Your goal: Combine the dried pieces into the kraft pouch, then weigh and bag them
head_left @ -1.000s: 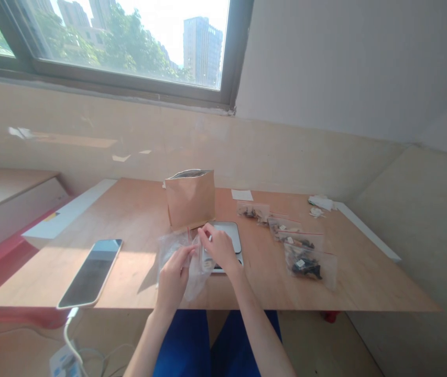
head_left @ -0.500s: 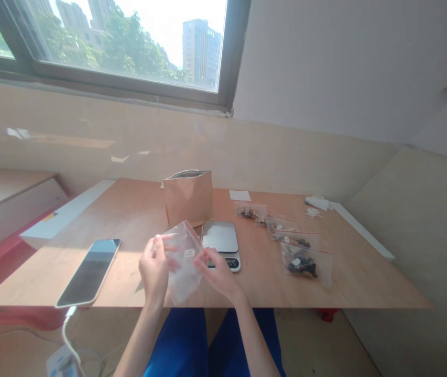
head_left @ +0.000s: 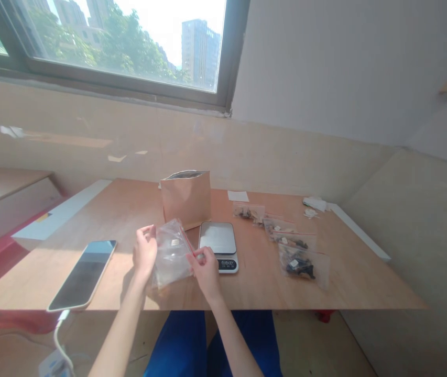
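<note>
A clear zip bag (head_left: 171,253) with a red seal strip is held up above the table's near edge, between both hands. My left hand (head_left: 144,252) pinches its left side. My right hand (head_left: 205,266) pinches the right end of the seal. A small white label shows inside the bag. Just right of the bag lies a small digital scale (head_left: 219,244) with a grey platform. Behind them stands an open brown paper bag (head_left: 186,198).
A row of filled zip bags (head_left: 294,251) lies to the right of the scale. A phone (head_left: 83,274) on a charging cable rests at the wooden table's (head_left: 129,209) front left. White paper scraps (head_left: 314,204) sit at the far right; a wall and window lie behind.
Both hands lifted the zip bag off the table and turned it up. They have spread apart along its top and shifted slightly left.
</note>
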Action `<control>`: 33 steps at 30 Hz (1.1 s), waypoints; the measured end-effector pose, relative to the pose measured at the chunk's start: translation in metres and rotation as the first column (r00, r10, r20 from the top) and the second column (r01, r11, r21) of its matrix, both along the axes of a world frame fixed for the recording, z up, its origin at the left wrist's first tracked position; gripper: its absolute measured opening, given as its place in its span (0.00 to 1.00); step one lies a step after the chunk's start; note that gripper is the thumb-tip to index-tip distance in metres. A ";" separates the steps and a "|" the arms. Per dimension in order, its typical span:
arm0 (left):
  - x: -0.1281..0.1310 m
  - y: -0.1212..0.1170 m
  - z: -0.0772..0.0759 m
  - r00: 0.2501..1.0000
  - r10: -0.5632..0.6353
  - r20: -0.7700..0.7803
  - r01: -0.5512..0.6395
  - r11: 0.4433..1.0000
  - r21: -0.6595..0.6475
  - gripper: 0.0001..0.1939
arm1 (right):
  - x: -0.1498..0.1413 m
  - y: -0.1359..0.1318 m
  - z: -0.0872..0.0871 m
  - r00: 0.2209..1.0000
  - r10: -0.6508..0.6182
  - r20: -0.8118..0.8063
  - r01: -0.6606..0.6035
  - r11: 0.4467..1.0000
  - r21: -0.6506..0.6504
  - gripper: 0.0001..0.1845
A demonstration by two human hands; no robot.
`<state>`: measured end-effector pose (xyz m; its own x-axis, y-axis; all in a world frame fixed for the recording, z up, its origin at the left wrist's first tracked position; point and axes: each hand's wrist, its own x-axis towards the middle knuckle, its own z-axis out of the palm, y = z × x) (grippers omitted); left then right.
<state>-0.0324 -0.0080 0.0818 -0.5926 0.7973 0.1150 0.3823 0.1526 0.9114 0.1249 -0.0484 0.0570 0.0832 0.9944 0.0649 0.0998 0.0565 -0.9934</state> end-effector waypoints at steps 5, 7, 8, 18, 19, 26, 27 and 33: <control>0.013 -0.012 -0.023 0.886 -0.089 -0.455 0.134 0.989 0.068 0.24 | -0.017 0.004 -0.012 0.970 -0.099 0.224 0.097 0.995 0.021 0.11; 0.022 -0.019 -0.041 0.708 -0.305 -0.637 0.335 0.939 -0.077 0.22 | -0.022 -0.003 -0.012 0.940 -0.136 0.313 0.119 0.990 0.074 0.09; 0.025 -0.021 -0.051 0.613 -0.398 -0.682 0.413 0.898 -0.153 0.22 | -0.023 -0.006 -0.012 0.924 -0.158 0.349 0.128 0.986 0.107 0.07; 0.002 -0.006 -0.095 0.397 -0.599 -0.695 0.536 0.766 -0.354 0.25 | 0.088 0.078 0.014 0.672 -0.383 0.634 0.243 0.922 0.301 0.15; -0.001 -0.006 -0.093 0.387 -0.608 -0.694 0.561 0.752 -0.346 0.25 | 0.103 0.097 0.016 0.642 -0.372 0.670 0.236 0.928 0.289 0.19; -0.007 -0.016 -0.072 0.455 -0.630 -0.630 0.634 0.726 -0.268 0.24 | 0.158 0.159 0.012 0.436 -0.224 0.872 0.182 0.971 0.158 0.22; -0.007 -0.018 -0.069 0.467 -0.625 -0.625 0.641 0.726 -0.247 0.22 | 0.161 0.159 0.012 0.434 -0.228 0.872 0.176 0.970 0.166 0.21; 0.007 -0.031 -0.046 0.651 -0.474 -0.593 0.569 0.822 -0.034 0.18 | 0.149 0.118 0.031 0.591 -0.377 0.713 0.222 0.926 0.306 0.21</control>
